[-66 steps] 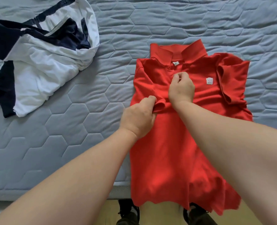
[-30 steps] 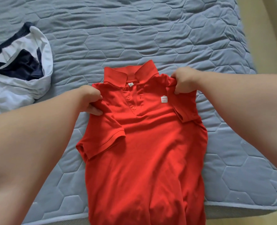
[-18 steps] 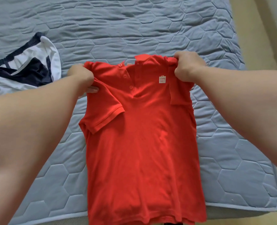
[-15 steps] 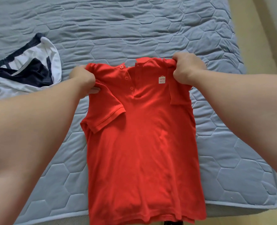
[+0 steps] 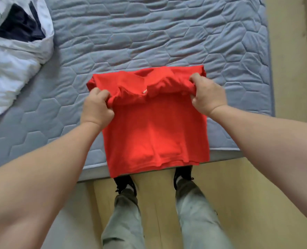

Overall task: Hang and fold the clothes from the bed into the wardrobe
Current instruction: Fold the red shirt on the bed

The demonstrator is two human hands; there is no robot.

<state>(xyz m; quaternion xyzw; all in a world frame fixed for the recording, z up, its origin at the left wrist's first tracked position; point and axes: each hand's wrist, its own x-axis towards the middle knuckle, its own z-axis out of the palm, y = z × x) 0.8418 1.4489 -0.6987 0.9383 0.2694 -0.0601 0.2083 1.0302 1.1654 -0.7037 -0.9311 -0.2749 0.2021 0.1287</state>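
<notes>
A red polo shirt [image 5: 154, 133] lies at the near edge of the grey quilted bed [image 5: 149, 33], its hem hanging over the edge. The collar end is doubled over toward me, so the shirt's back shows at the far side. My left hand [image 5: 97, 106] grips the folded-over edge at its left corner. My right hand [image 5: 206, 94] grips the same edge at its right corner. The collar and buttons are mostly hidden inside the fold.
A crumpled white and navy garment [image 5: 14, 47] lies on the bed at the far left. My legs and dark shoes [image 5: 125, 184] stand on the wooden floor [image 5: 257, 194] against the bed's near edge. The bed's right edge runs along the floor at the right.
Both hands have brought the shirt's shoulder end up and toward me, folding it over the body. The camera now looks more steeply down, showing my legs.
</notes>
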